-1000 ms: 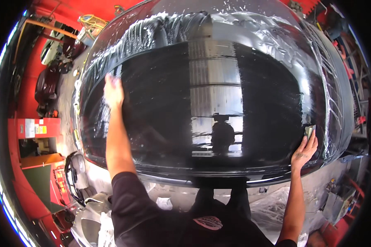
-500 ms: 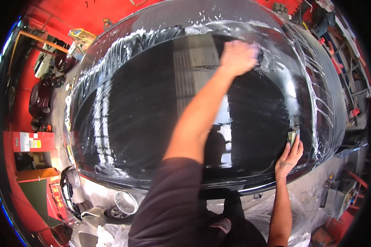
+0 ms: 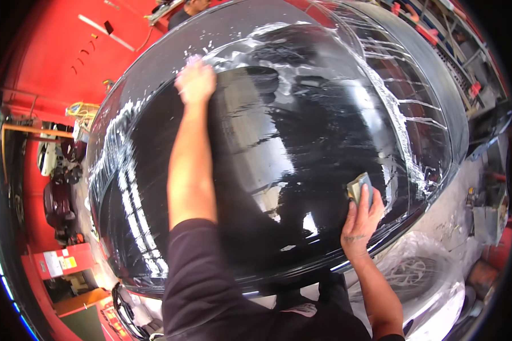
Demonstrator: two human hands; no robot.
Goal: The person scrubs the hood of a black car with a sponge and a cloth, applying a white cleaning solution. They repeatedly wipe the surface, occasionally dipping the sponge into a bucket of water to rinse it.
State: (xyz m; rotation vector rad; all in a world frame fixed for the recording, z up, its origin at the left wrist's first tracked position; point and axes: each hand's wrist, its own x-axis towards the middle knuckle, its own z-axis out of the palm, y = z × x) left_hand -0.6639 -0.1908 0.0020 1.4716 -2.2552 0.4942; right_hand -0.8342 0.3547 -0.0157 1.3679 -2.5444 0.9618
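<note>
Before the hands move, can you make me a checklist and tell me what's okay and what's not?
1. Right hand holding the grey-green block: ok, its fingers are around it.
2. Block lying flat on the black car panel: cannot tell from this angle.
3. Left hand gripping firmly: cannot tell, it's blurry.
4. Two hands well apart: ok.
5. Panel free of white streaks: not ok, some run down its right side.
6. Other person away from both hands: ok, beyond the far edge.

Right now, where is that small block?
In the head view, the small block is right of centre, in the fingers of the right hand, on or just above the glossy black panel.
</note>
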